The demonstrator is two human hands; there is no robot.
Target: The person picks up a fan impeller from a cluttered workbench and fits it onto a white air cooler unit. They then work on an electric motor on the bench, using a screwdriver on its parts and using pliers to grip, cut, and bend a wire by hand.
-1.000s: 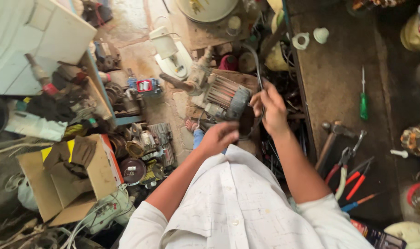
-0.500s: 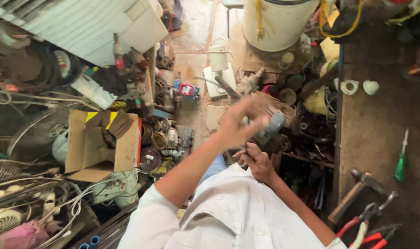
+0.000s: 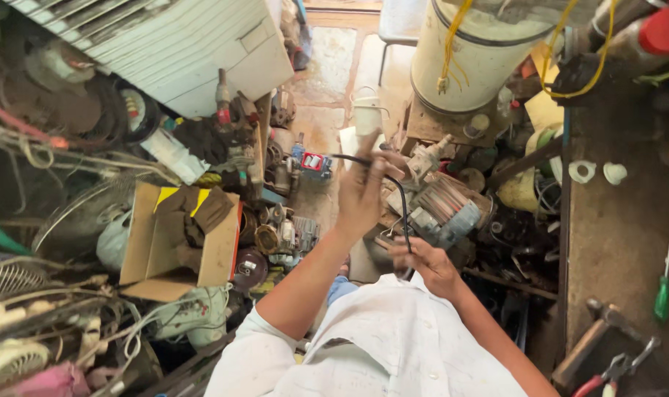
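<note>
Two hands work one black cable [image 3: 400, 198] in the head view. The left hand [image 3: 364, 192] is raised, its fingers pinched on the cable's upper end; the right hand [image 3: 430, 265] sits lower, near the white shirt [image 3: 393, 345], fingers curled round the lower run. The cable arcs between them, above a grey motor [image 3: 444, 209] among floor clutter. To handle it well, I judge the pinch should stay firm near the end and the lower hand should guide loosely, keeping the arc from kinking. A cardboard box [image 3: 180, 235] lies to the left; a green screwdriver [image 3: 663, 294] rests on the bench [image 3: 621, 235] at right.
</note>
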